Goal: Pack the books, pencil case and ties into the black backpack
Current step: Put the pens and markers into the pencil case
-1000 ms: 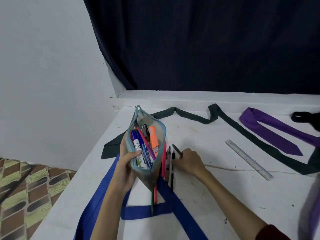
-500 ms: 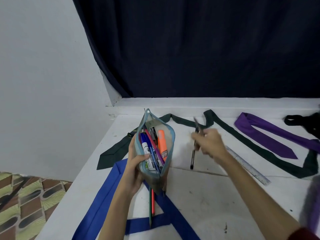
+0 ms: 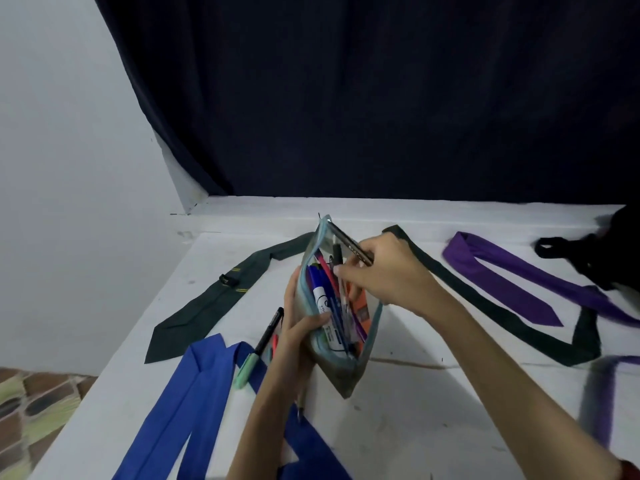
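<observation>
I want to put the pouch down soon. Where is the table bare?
Bare white tabletop lies near the front, between the blue tie and the dark green tie's right loop. A smaller patch sits behind the green tie's wide end. Crowded: loose pens beside the left hand.

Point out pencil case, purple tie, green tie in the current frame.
pencil case (image 3: pixel 341 370), head view, lower clear side panel.
purple tie (image 3: pixel 512 277), head view, middle of the wide blade.
green tie (image 3: pixel 207 303), head view, wide blade left of the case.
</observation>
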